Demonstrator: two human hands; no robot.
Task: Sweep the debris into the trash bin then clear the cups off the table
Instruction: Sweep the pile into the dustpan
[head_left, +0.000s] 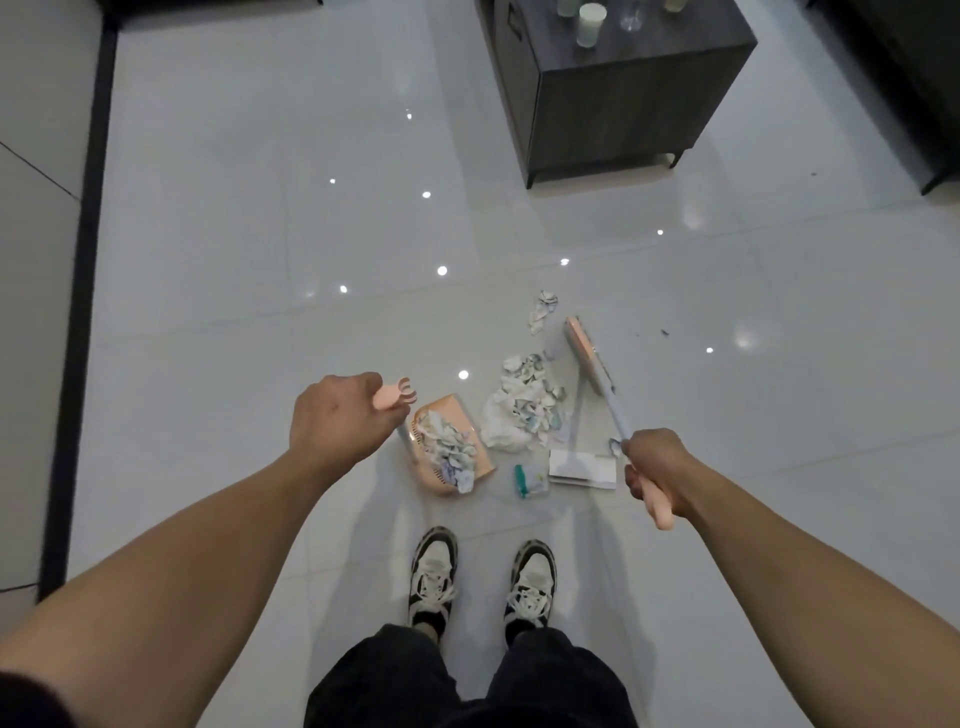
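My left hand (332, 415) grips the pink top of the long dustpan handle. The pink dustpan (475, 415) rests on the floor below it, with crumpled paper inside. My right hand (657, 467) holds the broom handle; the pink broom head (584, 343) sits on the floor to the right of a pile of crumpled paper debris (524, 405). A smaller scrap (543, 312) lies further out, and a white box (582, 469) and a teal-capped wrapper (530, 480) lie close to my feet. Cups (590, 23) stand on the dark table (623, 98) at the top.
My two shoes (480, 582) stand just behind the dustpan. A dark border strip (83, 286) runs along the floor on the left. Dark furniture (930, 78) stands at the far right. Small dark specks (665, 331) lie right of the broom. No trash bin is in view.
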